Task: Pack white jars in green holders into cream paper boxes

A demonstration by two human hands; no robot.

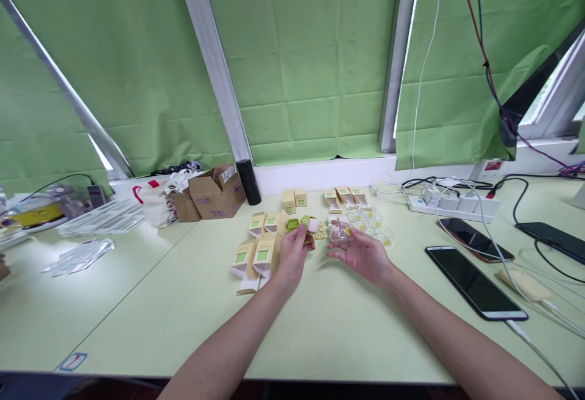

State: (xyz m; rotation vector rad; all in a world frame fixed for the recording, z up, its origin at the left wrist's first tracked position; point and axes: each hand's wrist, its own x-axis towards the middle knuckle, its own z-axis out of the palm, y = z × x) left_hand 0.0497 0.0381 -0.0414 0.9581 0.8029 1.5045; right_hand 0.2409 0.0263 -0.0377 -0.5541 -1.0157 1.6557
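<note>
My left hand (292,253) is closed around a small green and white object (304,224), held just above the pale green table (183,302). My right hand (361,252) grips a small clear plastic tray (339,233) between thumb and fingers, palm turned up. Several small tan boxes with green labels (253,257) lie left of my left hand, some with open flaps. More tan boxes (338,197) and clear plastic trays (372,222) sit just beyond my hands.
A brown cardboard box (217,192) and a black cylinder (249,182) stand at the back left. A white power strip (452,203) with cables, two phones (475,281) and a third phone (555,238) lie at the right. Plastic bags (82,257) lie far left.
</note>
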